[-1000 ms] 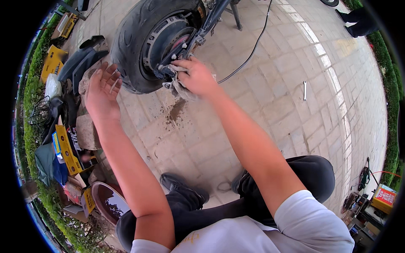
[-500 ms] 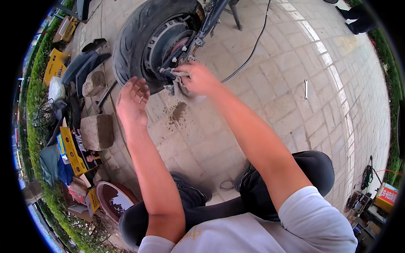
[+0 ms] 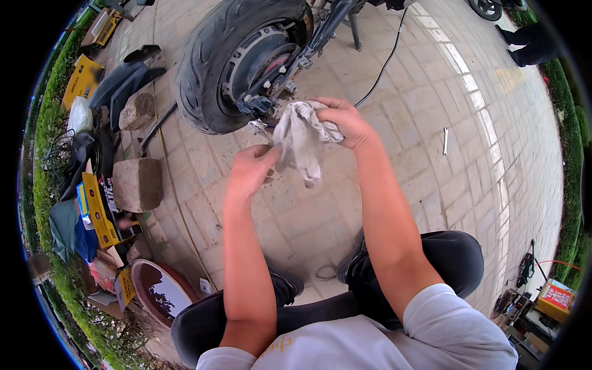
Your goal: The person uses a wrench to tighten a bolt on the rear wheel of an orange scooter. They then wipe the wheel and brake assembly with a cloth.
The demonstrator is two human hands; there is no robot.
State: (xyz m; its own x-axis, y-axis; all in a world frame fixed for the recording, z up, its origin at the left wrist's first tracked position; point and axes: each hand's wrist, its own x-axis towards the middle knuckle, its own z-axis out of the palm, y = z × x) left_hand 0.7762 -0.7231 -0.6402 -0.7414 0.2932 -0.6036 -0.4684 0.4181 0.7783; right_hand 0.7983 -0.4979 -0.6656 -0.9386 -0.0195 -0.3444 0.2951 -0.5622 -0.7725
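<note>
My right hand (image 3: pixel 346 126) grips a crumpled grey-white rag (image 3: pixel 303 145), which hangs below its fingers. My left hand (image 3: pixel 251 166) pinches the rag's lower left edge. Just beyond both hands stands a motorbike's wheel, with a black tyre (image 3: pixel 203 74) and a hub, held by a dark frame arm (image 3: pixel 327 24). A dark fitting (image 3: pixel 259 106) with metal parts sits low beside the hub, behind the rag and clear of my fingers. A black hose (image 3: pixel 385 65) runs down behind my right hand.
At left lie stone blocks (image 3: pixel 137 185), dark panels (image 3: pixel 123 83), yellow boxes (image 3: pixel 80 83) and a basin (image 3: pixel 160 290) of liquid. A wrench (image 3: pixel 445 141) lies on the paving at right. Another person's legs (image 3: pixel 527 44) show at upper right; tools and a box (image 3: pixel 555 299) sit at lower right.
My right hand has pulled the rag away from the wheel parts, to the right and nearer me. My left hand has moved right from the open air and closed on the rag.
</note>
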